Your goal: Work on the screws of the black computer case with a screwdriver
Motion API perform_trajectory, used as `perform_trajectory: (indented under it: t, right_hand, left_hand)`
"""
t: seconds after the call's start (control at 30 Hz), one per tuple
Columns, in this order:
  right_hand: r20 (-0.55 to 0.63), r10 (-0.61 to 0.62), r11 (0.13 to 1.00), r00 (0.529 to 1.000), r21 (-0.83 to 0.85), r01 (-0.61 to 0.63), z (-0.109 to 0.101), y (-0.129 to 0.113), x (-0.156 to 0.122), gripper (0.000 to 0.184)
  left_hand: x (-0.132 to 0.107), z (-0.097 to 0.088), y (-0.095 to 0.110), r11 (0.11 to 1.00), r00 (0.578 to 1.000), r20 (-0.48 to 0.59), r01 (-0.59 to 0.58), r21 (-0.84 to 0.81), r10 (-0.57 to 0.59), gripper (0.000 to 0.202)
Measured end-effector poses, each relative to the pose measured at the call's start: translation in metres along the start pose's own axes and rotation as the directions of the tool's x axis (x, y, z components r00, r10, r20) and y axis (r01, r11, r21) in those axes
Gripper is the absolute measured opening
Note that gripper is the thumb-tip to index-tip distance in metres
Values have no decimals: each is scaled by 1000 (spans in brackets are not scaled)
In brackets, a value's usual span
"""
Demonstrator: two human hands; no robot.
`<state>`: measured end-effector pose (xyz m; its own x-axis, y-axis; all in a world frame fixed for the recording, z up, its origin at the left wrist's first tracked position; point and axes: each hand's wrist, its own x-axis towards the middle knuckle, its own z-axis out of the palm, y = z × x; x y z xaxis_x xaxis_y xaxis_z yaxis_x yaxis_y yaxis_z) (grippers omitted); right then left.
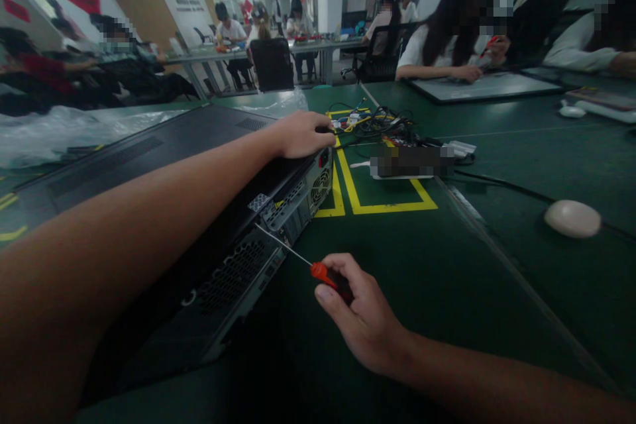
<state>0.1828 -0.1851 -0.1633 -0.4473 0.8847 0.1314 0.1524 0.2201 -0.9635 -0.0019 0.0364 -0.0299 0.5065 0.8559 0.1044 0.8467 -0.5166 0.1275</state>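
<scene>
A black desktop computer case lies on its side on the green table, with its metal rear panel and round fan grille facing right. My left hand rests on the case's top near the far rear corner. Its fingers reach toward the edge, and the thumb is apart from them. In my right hand is a screwdriver with a red and black handle, gripped between thumb and fingers. The thin shaft points up and left, and its tip is at the rear panel's slot area. Whether it sits on a screw, I cannot tell.
Beyond the case lies a tangle of cables. Yellow tape marks the table near a blurred flat device. A pale mouse-shaped object sits at right on a black cord. Clear plastic wrap lies behind the case. Co-workers sit opposite.
</scene>
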Motion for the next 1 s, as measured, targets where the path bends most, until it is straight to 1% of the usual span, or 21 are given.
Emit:
perform_trajectory:
  t: [0.07, 0.2, 0.3, 0.4, 0.47, 0.53, 0.57, 0.67, 0.7, 0.77, 0.83, 0.9, 0.97, 1.0]
  right_hand:
    - [-14, 22, 1000, 1000, 8, -22, 1, 0, -1, 16]
    - [-57, 35, 999, 998, 4, -35, 1, 1, 0, 10]
    - [-75, 56, 998, 996, 13, -55, 1, 1, 1, 9]
    - [-94, 48, 999, 994, -15, -50, 2, 2, -1, 9]
    - [-100, 55, 998, 993, -9, -56, 2, 3, -3, 11]
    - [-84, 59, 998, 995, -3, -59, 3, 4, -3, 20]
    - [-104, 56, 998, 993, 3, -56, 3, 5, -3, 23]
    - [-95, 21, 999, 995, -24, -23, 4, 6, -2, 34]
    - [-106, -4, 999, 994, -34, 0, 4, 6, -1, 37]
    - [-119, -40, 998, 992, -47, 34, 6, 7, 0, 35]
    - [-139, -45, 998, 989, -54, 38, 8, 11, 0, 29]
    - [-182, -19, 998, 983, -65, 7, 10, 17, 0, 28]
    - [-224, -8, 998, 975, -64, -6, 12, 25, 1, 26]
    - [-221, -13, 998, 975, -62, -1, 13, 29, 1, 26]
  left_hand:
    - [0, 1, 0, 1000, 1000, -2, 6, 9, -6, 44]
    - [1, 5, -4, 1000, 1000, -21, 1, 14, -1, 43]
    - [2, 7, -5, 1000, 999, -41, -16, -14, 15, 41]
    - [0, 6, -4, 998, 997, -60, -47, -51, 44, 38]
    - [-3, 4, -1, 995, 992, -96, -81, -55, 76, 36]
    - [-6, 3, 2, 993, 984, -144, -113, -38, 107, 38]
    - [-7, 2, 3, 994, 980, -174, -105, -21, 99, 38]
    - [-11, 1, 6, 995, 963, -252, -91, 29, 95, 35]
    - [-12, 1, 6, 995, 955, -279, -87, 50, 97, 34]
    - [-13, 1, 8, 992, 947, -304, -75, 97, 102, 32]
    - [-14, 0, 10, 987, 946, -305, -66, 147, 109, 31]
    - [-15, -2, 12, 978, 950, -288, -64, 198, 120, 29]
    - [-16, -7, 17, 963, 959, -249, -70, 260, 137, 28]
    - [-16, -9, 19, 952, 964, -219, -80, 294, 149, 29]
